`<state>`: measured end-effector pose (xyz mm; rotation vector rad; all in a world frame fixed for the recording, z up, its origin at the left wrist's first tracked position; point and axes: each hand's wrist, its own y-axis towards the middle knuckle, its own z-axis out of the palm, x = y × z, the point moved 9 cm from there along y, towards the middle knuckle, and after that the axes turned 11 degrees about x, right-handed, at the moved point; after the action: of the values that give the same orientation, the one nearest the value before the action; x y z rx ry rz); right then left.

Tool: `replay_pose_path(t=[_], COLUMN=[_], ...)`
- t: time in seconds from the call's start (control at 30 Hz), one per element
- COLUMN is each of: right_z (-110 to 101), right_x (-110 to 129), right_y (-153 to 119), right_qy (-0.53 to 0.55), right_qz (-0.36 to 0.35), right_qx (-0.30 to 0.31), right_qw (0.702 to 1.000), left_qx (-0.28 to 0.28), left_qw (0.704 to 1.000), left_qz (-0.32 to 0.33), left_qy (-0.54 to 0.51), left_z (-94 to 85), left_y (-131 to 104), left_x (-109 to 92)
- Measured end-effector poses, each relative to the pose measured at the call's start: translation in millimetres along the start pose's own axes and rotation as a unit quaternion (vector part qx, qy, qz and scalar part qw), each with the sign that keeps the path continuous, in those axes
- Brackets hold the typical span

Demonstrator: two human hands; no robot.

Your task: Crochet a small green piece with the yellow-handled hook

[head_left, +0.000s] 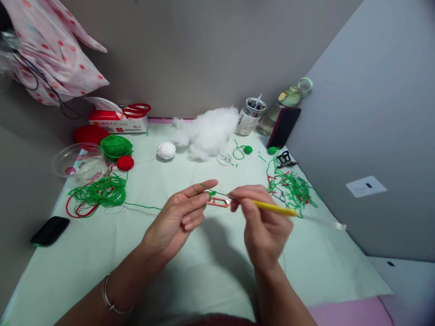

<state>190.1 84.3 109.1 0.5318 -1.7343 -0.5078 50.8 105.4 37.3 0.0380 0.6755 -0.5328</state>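
My left hand (179,217) pinches a small green crocheted piece (211,195), and a strand of green yarn passes over its raised forefinger. An orange stitch marker (220,202) hangs at the green piece, between the two hands. In my right hand (265,222) is a crochet hook with a yellow handle (275,208), held like a pen. Its thin metal shaft points left and reaches the green piece. From my left hand, green yarn runs left to a loose green heap (103,191) on the table.
On the pale green table (188,279) lie a white yarn ball (165,150), white stuffing (212,133) and green scraps (295,187). A can (249,116), bottle (274,115) and phone (284,127) stand back right; a tissue box (117,120) and plastic bowl (81,163) sit left.
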Motion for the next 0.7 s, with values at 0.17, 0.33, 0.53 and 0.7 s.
replay_pose_path(t=[0.17, 0.33, 0.53, 0.7], right_z=[7, 11, 7, 25], right_x=[-19, -26, -1, 27], right_y=[5, 3, 2, -10], right_qy=[0.168, 0.218, 0.066, -0.244], right_qz=[0.071, 0.104, 0.010, -0.135], right_qx=[0.034, 0.041, 0.061, 0.089], right_qw=[0.983, 0.970, 0.996, 0.956], left_qx=[0.015, 0.014, 0.003, 0.006], left_qw=[0.997, 0.993, 0.987, 0.995], left_qz=[0.021, 0.025, 0.049, 0.042], left_qy=[0.071, 0.114, 0.151, 0.095], left_z=[4.8, 5.3, 2.5, 1.2], left_y=[-1, -1, -3, -2], left_x=[-6, -8, -17, -8])
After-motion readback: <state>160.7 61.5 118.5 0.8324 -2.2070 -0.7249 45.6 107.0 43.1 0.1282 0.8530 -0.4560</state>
